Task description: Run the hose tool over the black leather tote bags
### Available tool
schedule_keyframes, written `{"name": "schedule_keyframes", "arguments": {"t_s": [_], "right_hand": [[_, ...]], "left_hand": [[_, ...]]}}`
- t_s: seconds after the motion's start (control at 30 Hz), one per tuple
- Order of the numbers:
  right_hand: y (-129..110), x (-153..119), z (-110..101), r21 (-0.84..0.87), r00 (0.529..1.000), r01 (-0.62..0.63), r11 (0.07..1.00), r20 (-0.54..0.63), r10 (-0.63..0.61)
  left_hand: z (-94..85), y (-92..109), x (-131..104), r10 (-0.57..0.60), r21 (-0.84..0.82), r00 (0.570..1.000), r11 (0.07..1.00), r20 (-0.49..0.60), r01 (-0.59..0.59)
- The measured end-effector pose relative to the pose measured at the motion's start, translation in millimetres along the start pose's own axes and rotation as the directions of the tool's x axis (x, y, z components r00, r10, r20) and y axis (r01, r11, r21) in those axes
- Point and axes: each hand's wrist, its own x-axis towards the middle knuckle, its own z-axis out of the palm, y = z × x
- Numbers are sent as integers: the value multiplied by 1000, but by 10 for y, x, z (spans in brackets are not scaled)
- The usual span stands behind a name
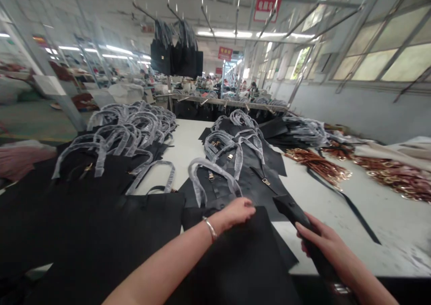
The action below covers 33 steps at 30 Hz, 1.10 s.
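Note:
My left hand (238,211), with a silver bangle at the wrist, is curled at the top edge of a black bag (235,260) lying flat in front of me. Its fingers look closed on that edge, though the fingertips are partly hidden. A plastic-wrapped handle (215,163) arches up just beyond this hand. To the right, my right hand (321,240) is wrapped round a long black object (292,211) with a flat, wide end; its exact kind is unclear. Another black bag (134,224) lies at the left.
More black bags with wrapped handles are piled at the left (124,130) and ahead (249,148). Brown straps with gold rings (319,166) and a loose black strap (346,202) lie on the white table (397,233). Finished-looking bags (177,56) hang from a rack.

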Motion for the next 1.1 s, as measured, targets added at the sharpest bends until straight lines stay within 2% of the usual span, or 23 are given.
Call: {"name": "schedule_keyframes", "arguments": {"t_s": [0.07, 0.13, 0.23, 0.3, 0.43, 0.57, 0.67, 0.77, 0.87, 0.97, 1.03, 1.1], "right_hand": [[97, 11, -29, -50, 1000, 2, 999, 20, -1], [209, 19, -27, -90, 997, -19, 996, 69, 25], [364, 22, 33, -101, 979, -68, 992, 183, 86], [431, 31, 87, -103, 958, -106, 989, 256, 130], [455, 138, 174, -91, 935, -166, 982, 302, 186], [390, 336, 236, -96, 946, -184, 978, 255, 203], [318, 409, 268, -106, 976, -128, 986, 163, 145], [225, 341, 281, -125, 993, -54, 991, 96, 66], [151, 198, 310, -148, 975, -38, 988, 212, 69], [146, 104, 408, -182, 920, -73, 981, 368, 137], [172, 110, 509, -213, 901, -95, 972, 397, 175], [198, 169, 610, -235, 904, -98, 967, 385, 185]], "left_hand": [[317, -253, -89, 17, 163, 1000, 986, -13, -15], [559, -501, -238, 111, 382, 994, 919, -26, -92], [785, -804, -413, 285, 640, 958, 742, -36, -196], [859, -923, -462, 350, 682, 935, 698, -60, -218], [871, -960, -462, 386, 680, 919, 696, -85, -230], [781, -906, -453, 383, 665, 922, 704, -60, -249], [715, -916, -458, 391, 665, 920, 697, -37, -269], [697, -964, -459, 412, 668, 911, 681, -10, -300], [737, -994, -450, 416, 685, 909, 661, 5, -306], [812, -993, -445, 359, 722, 932, 658, -51, -215], [859, -996, -449, 330, 740, 940, 654, -88, -160], [892, -1013, -459, 334, 747, 938, 645, -88, -159]]}}
